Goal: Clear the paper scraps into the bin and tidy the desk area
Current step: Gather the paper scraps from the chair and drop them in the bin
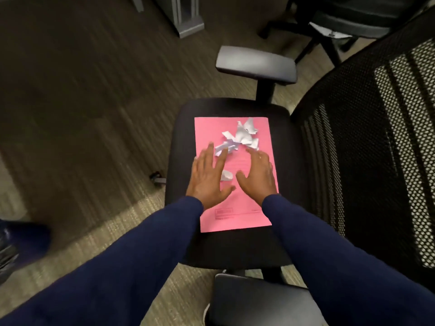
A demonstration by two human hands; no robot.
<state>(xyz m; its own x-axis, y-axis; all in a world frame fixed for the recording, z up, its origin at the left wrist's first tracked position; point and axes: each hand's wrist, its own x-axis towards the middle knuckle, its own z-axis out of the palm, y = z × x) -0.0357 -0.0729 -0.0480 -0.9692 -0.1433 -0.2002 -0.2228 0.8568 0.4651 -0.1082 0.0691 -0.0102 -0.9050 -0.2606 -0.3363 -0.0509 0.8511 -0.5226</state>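
Observation:
A pink folder lies flat on the black seat of an office chair. A heap of crumpled white paper scraps sits on the folder's far half. One small scrap lies apart, between my hands. My left hand is spread flat over the folder's left side, its fingertips touching the heap's near edge. Flat on the folder's right side lies my right hand, fingers apart, just short of the heap. Neither hand holds anything.
The chair's mesh back rises at the right, with one armrest beyond the seat and another near me. Carpet floor spreads to the left. A second chair and a grey furniture leg stand at the top.

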